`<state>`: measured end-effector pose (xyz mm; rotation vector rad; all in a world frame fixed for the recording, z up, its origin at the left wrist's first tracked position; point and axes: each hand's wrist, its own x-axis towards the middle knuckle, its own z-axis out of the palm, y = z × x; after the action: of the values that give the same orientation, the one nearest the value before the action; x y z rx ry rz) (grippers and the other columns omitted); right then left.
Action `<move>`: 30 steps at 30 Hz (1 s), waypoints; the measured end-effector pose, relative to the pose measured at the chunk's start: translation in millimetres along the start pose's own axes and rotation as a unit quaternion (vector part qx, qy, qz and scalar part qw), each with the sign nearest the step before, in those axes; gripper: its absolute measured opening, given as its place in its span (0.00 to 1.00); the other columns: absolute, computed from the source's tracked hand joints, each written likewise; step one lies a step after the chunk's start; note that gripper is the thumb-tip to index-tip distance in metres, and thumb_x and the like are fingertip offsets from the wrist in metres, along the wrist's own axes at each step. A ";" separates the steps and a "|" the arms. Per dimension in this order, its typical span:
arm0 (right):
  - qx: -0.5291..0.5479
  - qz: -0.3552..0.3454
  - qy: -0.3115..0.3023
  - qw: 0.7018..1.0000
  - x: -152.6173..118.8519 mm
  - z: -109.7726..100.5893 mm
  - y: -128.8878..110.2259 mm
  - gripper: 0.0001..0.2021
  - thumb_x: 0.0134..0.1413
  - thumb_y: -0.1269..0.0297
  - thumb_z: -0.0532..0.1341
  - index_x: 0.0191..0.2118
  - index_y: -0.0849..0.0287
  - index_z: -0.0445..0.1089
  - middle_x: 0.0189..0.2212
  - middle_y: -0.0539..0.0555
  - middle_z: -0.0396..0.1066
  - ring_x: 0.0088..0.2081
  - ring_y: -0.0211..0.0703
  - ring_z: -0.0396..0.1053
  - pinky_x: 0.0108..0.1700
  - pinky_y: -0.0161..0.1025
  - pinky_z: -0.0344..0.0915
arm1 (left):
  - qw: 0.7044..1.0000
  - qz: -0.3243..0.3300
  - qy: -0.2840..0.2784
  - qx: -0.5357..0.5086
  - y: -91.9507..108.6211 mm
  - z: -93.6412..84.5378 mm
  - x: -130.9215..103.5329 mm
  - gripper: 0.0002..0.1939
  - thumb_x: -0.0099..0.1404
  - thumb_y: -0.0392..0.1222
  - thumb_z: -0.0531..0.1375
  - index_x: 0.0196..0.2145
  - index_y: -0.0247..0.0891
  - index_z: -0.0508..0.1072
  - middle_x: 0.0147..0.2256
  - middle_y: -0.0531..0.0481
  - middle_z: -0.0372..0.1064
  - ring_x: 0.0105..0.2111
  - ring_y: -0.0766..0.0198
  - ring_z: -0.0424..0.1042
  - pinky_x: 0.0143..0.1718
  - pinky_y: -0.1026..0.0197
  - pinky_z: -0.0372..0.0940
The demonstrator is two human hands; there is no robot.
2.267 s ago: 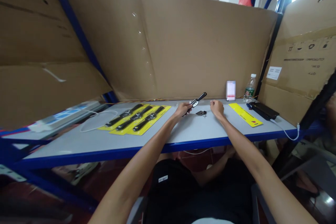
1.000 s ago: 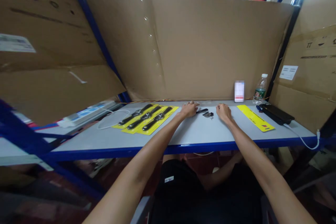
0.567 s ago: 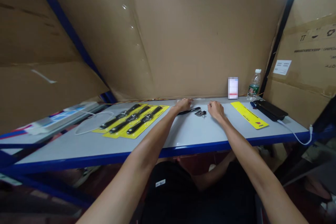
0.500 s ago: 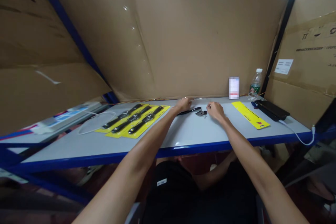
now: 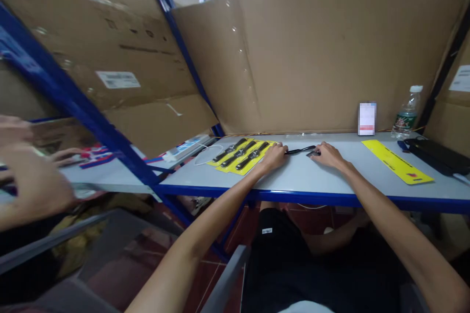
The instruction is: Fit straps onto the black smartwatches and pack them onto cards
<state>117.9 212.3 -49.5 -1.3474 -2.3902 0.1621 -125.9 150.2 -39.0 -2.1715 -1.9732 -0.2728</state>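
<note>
A black spokeshave (image 5: 301,149) lies across the grey tabletop between my hands. My left hand (image 5: 276,156) is closed around its left end. At the spokeshave's right end my right hand (image 5: 329,155) has its fingers bent together over a small dark metal plate (image 5: 311,154), gripping its edge. The fingers partly cover the plate, and the small screws beside it are hidden. Left of my left hand, several yellow cards (image 5: 232,168) overlap, with black spokeshaves (image 5: 253,155) packed on them.
A bare yellow card (image 5: 398,162) lies on the right. Behind it stand a phone (image 5: 367,119) and a water bottle (image 5: 406,115); a black case (image 5: 438,156) lies farther right. Cardboard (image 5: 312,58) walls the back. Another person's hand (image 5: 33,181) is at far left, beyond a blue post (image 5: 91,112).
The view has swung left, bringing another person's hands into sight. My right hand has moved left onto the metal plate. My left hand has come down onto the spokeshave's end.
</note>
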 end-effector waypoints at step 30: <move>-0.050 0.175 0.084 0.980 -13.4 -30.6 12.5 0.19 0.68 0.68 0.54 0.59 0.61 0.73 0.56 0.64 0.73 0.55 0.53 0.71 0.50 0.40 0.65 | 0.990 -0.112 -0.002 0.090 -62.7 -18.0 -84.2 0.30 0.70 0.59 0.50 0.52 0.30 0.74 0.53 0.26 0.71 0.55 0.34 0.69 0.53 0.41 0.63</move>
<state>146.0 205.0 -28.7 -1.7474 -2.0319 0.0217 -196.3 70.4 -42.7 -1.8447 -2.1539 -0.1172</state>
